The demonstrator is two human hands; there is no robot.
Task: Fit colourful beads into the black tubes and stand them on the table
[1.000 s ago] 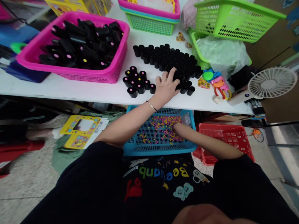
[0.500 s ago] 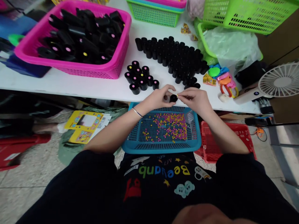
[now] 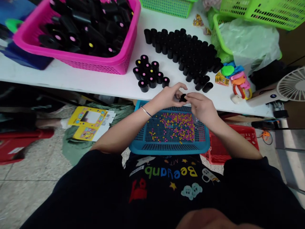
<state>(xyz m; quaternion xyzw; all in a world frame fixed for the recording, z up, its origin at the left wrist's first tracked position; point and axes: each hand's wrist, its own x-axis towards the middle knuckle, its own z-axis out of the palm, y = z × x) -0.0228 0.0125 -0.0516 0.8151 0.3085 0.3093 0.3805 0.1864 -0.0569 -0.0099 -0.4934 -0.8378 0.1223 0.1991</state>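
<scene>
Between thumb and fingers, my left hand (image 3: 172,95) holds a small black cylinder (image 3: 183,98) above the table's front edge. The fingers of my right hand (image 3: 199,103) are pinched against the cylinder's end; whatever they hold is hidden. Below both hands is a blue mesh basket (image 3: 169,149) scattered with pink and yellow dots (image 3: 183,125). Behind my left hand stands a small group of black cylinders (image 3: 152,82) with pink or yellow centres. Farther back, many plain black cylinders (image 3: 182,47) stand in slanting rows.
A pink basket (image 3: 119,65) full of black cylinders is at the back left. Green baskets (image 3: 216,31), coloured bands (image 3: 239,82) and a small fan (image 3: 292,84) are on the right. A red basket (image 3: 221,152) sits lower right, beneath the table.
The view has shifted, so most things sit farther right. My right fingers have closed in over the end of the black cylinder, which now looks tilted; the yellow dot at their tips no longer shows.
</scene>
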